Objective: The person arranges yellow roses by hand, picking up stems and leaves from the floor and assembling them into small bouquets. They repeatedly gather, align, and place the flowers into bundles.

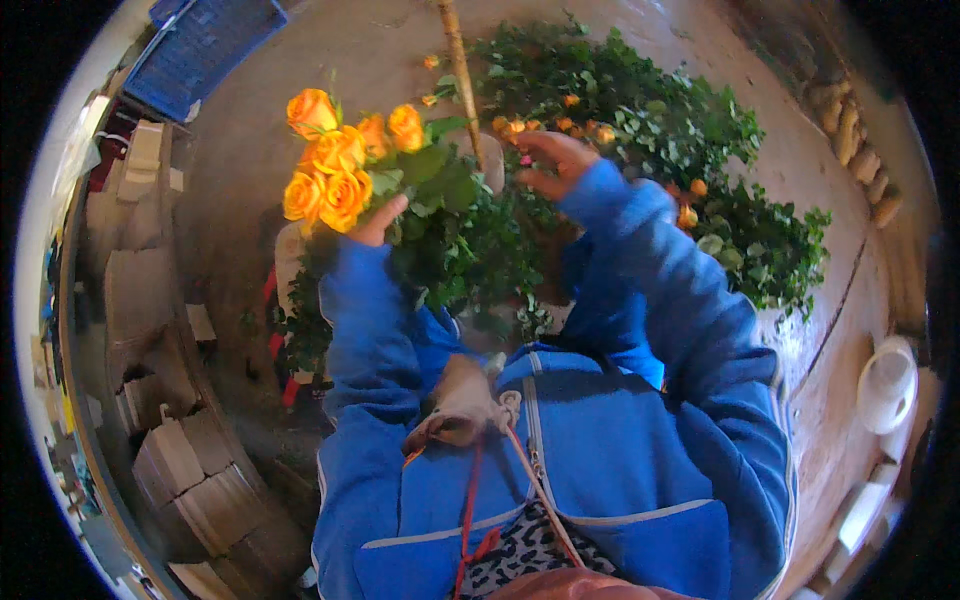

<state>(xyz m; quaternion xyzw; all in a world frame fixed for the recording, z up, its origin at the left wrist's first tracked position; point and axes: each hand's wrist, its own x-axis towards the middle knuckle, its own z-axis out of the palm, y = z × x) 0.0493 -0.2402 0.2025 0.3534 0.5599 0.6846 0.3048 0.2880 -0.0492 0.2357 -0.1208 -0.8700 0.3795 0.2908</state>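
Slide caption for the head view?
Left hand holds orange rose bunch; right hand reaches into green stems.

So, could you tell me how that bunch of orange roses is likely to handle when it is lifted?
The bunch of orange roses in the left hand looks top-heavy, so it may tip. The leafy stems probably flex rather than stay rigid. The open petals seem easily bruised.

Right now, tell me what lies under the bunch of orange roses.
Under the bunch of orange roses the left hand grips it among dark leaves. The stems below are covered by foliage and the blue sleeve, so their ends cannot be seen.
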